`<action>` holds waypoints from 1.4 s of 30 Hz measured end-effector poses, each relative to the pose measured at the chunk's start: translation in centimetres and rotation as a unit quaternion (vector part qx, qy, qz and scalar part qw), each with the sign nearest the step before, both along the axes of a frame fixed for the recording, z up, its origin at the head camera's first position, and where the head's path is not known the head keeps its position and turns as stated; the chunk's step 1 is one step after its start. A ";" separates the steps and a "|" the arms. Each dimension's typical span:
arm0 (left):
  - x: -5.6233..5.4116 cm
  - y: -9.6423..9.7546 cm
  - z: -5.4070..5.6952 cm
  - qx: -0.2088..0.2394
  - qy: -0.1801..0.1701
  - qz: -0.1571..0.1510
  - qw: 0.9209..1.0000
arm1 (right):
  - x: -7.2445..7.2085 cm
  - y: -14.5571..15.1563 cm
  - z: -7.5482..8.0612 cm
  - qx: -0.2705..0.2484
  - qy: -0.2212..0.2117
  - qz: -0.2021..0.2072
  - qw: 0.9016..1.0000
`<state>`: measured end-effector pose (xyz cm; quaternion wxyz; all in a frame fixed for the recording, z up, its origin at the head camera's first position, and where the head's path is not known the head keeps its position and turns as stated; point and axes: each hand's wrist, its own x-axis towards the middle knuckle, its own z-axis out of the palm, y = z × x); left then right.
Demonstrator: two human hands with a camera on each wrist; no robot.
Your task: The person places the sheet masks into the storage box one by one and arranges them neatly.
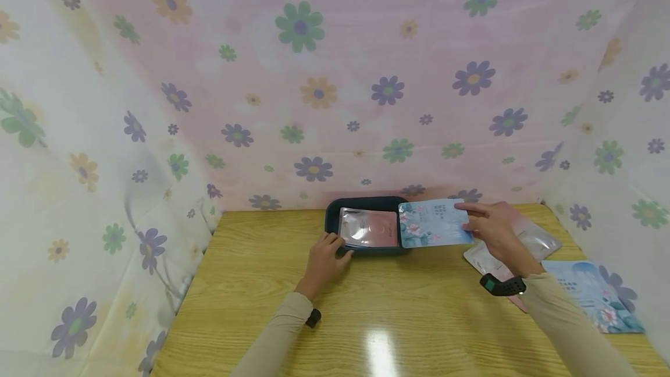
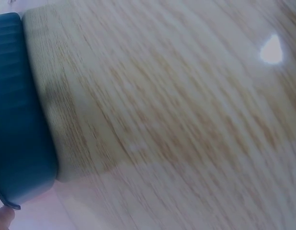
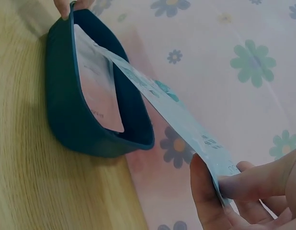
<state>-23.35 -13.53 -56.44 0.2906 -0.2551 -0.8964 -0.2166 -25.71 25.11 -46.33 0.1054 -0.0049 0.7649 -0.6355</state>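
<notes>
A dark teal plastic basket (image 1: 366,251) stands against the back curtain. Inside it lies a pink and silver sachet (image 1: 369,228). At the basket's front left corner my left hand (image 1: 325,258) grips the rim, as the right wrist view also shows with fingers (image 3: 63,7) over the edge. My right hand (image 1: 492,231) pinches a light blue flower-printed sachet (image 1: 434,223) by its right end, between thumb and fingers. That sachet is held up over the basket's right end, its far end overlapping the opening in the right wrist view.
Beneath and beside my right forearm lie pink and silver sachets (image 1: 536,242) on the wooden table (image 1: 398,301). Another blue flower-printed sachet (image 1: 591,292) rests near the right edge. Flower-patterned curtains (image 1: 356,74) enclose the back and both sides.
</notes>
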 end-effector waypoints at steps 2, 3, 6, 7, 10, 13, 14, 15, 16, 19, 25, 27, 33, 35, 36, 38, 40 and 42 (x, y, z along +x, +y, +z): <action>0.1 0.0 0.1 0.000 -0.006 0.002 1.000 | -0.1 -0.5 -0.1 -0.008 0.001 0.000 1.000; 0.1 0.0 0.1 -0.001 -0.010 0.002 1.000 | -0.1 -0.8 -0.1 -0.011 0.003 -0.002 1.000; 0.1 0.1 0.1 -0.001 -0.013 0.002 1.000 | -0.2 -1.6 -0.4 -0.024 -0.004 -0.005 1.000; 0.1 0.1 0.1 -0.001 -0.011 0.002 1.000 | -0.2 -1.9 -0.5 -0.026 -0.008 -0.004 1.000; 0.0 0.0 0.0 0.000 -0.004 0.001 1.000 | -0.4 -2.7 -0.8 -0.034 -0.027 -0.005 0.999; 0.0 0.0 -0.1 0.000 0.005 0.001 1.000 | -0.6 -3.6 -1.0 -0.039 -0.035 -0.010 0.999; -0.1 0.0 -0.1 0.001 0.007 0.000 1.000 | -0.7 -3.9 -1.0 -0.040 -0.035 -0.010 0.999; -0.1 0.0 -0.1 0.002 0.011 0.000 1.000 | -0.8 -4.2 -1.1 -0.041 -0.033 -0.012 0.999; -0.2 0.0 -0.1 0.002 0.012 0.000 1.000 | -1.0 -4.5 -1.2 -0.043 -0.032 -0.013 0.998; -0.2 0.0 -0.1 0.002 0.014 0.000 1.000 | -1.2 -5.3 -1.5 -0.052 -0.034 -0.019 0.998; -0.1 0.0 -0.3 0.002 0.015 0.002 1.000 | -1.5 -7.1 -2.5 -0.082 -0.055 -0.029 0.995; -0.1 0.0 -0.3 0.003 0.014 0.004 1.000 | -1.7 -7.8 -2.8 -0.089 -0.062 -0.032 0.994; 0.0 0.1 -0.4 0.003 0.008 0.005 1.000 | -2.1 -9.7 -3.5 -0.108 -0.077 -0.047 0.990; 0.1 0.0 -0.4 0.002 0.003 0.006 1.000 | -2.3 -10.4 -3.8 -0.108 -0.080 -0.051 0.990; 0.1 0.0 -0.3 0.001 -0.002 0.007 1.000 | -2.4 -10.7 -3.9 -0.108 -0.084 -0.054 0.989; 0.1 0.0 -0.2 -0.002 -0.012 0.010 1.000 | -2.6 -11.4 -4.2 -0.104 -0.084 -0.052 0.990; 0.2 0.0 -0.2 0.000 -0.020 0.010 1.000 | -2.8 -11.9 -4.5 -0.100 -0.085 -0.053 0.990; 0.2 0.1 0.0 0.002 -0.024 0.008 1.000 | -2.9 -12.5 -4.8 -0.099 -0.086 -0.053 0.990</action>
